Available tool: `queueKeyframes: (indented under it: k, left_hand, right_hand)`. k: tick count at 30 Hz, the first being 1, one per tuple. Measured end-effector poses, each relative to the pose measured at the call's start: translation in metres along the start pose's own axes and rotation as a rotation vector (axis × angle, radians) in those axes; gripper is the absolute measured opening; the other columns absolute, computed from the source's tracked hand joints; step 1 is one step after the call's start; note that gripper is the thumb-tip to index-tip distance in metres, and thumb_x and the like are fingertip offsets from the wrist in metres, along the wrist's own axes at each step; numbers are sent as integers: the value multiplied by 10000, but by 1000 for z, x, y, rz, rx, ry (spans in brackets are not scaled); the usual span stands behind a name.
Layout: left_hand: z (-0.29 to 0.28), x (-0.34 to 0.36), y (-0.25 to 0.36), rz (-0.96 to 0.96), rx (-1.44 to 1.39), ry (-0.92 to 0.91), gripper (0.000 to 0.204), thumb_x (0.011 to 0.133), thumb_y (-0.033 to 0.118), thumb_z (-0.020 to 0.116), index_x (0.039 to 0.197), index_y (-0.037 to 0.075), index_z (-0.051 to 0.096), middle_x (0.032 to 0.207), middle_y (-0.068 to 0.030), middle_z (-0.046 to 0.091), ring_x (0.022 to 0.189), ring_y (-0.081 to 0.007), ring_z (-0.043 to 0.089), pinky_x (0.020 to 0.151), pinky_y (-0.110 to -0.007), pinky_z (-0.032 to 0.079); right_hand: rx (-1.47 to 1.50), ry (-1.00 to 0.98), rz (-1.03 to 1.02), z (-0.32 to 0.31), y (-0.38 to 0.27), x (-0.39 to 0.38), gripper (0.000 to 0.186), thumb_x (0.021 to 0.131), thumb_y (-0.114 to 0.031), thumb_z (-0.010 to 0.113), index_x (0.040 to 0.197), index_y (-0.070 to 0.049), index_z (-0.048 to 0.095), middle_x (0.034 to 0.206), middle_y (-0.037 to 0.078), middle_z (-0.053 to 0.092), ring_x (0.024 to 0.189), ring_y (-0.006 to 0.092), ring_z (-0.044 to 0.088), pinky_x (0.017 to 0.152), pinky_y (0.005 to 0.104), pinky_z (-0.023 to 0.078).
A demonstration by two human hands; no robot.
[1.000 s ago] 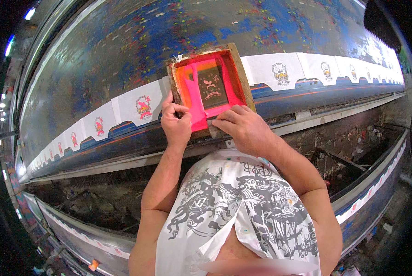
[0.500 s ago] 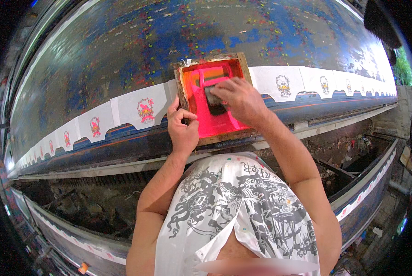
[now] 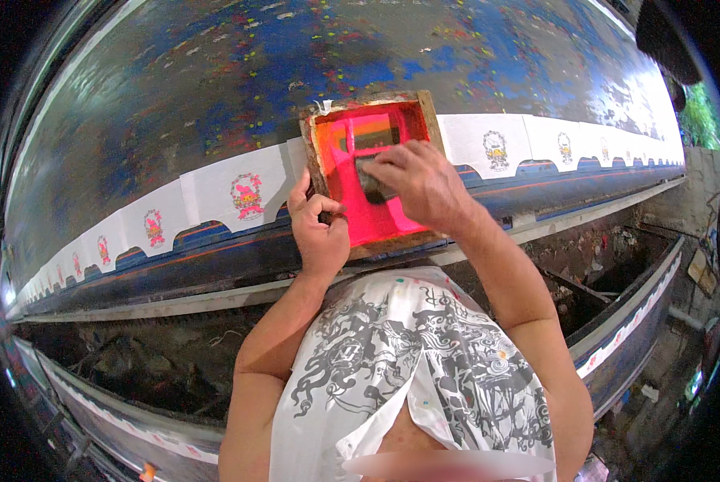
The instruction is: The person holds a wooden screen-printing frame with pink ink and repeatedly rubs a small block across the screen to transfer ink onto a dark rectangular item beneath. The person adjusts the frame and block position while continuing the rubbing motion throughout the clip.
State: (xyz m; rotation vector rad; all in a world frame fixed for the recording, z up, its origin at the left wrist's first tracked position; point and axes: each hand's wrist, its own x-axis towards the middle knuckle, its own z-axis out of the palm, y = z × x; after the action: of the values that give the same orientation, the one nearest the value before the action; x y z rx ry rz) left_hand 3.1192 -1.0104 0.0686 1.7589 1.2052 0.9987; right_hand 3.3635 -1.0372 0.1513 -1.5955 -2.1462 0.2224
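Note:
A wooden-framed printing screen (image 3: 430, 120) lies over the row of white pieces, its inside coated with bright pink ink (image 3: 380, 223). My right hand (image 3: 424, 186) is closed on a dark squeegee (image 3: 371, 186) inside the frame, pressed against the mesh; the fingers hide part of it. My left hand (image 3: 321, 227) grips the frame's left side, with the index finger stretched up along the outer edge. Just left of the frame lies a white piece with a pink-and-dark crest (image 3: 246, 197). On the right, a white piece (image 3: 495, 151) bears a crest without pink.
The long, paint-spattered table (image 3: 239, 88) stretches away to both sides, with several more white pieces along its near edge. A metal rail (image 3: 167, 303) runs along its front. Below are a dark trough (image 3: 159, 361) with debris and a second table edge (image 3: 629, 321).
My right hand and the squeegee have moved slightly toward me within the frame. My left hand keeps its hold on the frame's side. The view has shifted a little.

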Motion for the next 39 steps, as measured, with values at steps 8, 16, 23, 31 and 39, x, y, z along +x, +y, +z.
queueKeyframes:
  k: [8, 16, 23, 31, 39]
  left_hand:
    - [-2, -1, -3, 6, -1, 2, 157, 847, -75, 788, 905, 69, 768, 1695, -381, 552, 1595, -458, 550, 1264, -504, 452]
    - [-6, 2, 1, -25, 9, 7, 153, 846, -88, 781, 911, 50, 764, 1706, -369, 566, 1631, -433, 552, 1307, -501, 430]
    - [27, 4, 36, 40, -48, 69, 159, 867, -101, 755, 873, 53, 714, 1722, -360, 563, 1652, -438, 529, 1360, -503, 368]
    - [149, 5, 76, 5, -90, 34, 149, 873, -77, 775, 906, 62, 733, 1727, -356, 559, 1638, -424, 536, 1355, -511, 373]
    - [209, -11, 97, -4, -54, 28, 165, 860, -109, 762, 911, 47, 743, 1755, -343, 530, 1602, -395, 588, 1302, -462, 443]
  right_hand:
    - [42, -102, 43, -13, -53, -62, 516, 866, -53, 751, 1369, -128, 837, 1297, 88, 773, 1190, 330, 748, 1067, 482, 590]
    - [194, -37, 50, -18, -53, -100, 405, 949, -229, 835, 1339, -119, 823, 1337, 125, 760, 1311, 370, 705, 1119, 519, 575]
    - [404, 393, 497, -34, -5, -157, 375, 973, -59, 880, 1342, -47, 810, 1419, 190, 760, 1354, 400, 719, 1154, 513, 576]
    - [440, 432, 556, -80, 74, -233, 354, 1003, -27, 853, 1355, -43, 818, 1385, 165, 795, 1339, 375, 725, 1170, 482, 560]
    - [410, 403, 487, -118, 127, -275, 341, 986, -35, 858, 1325, -53, 823, 1342, 160, 798, 1327, 399, 722, 1148, 512, 570]
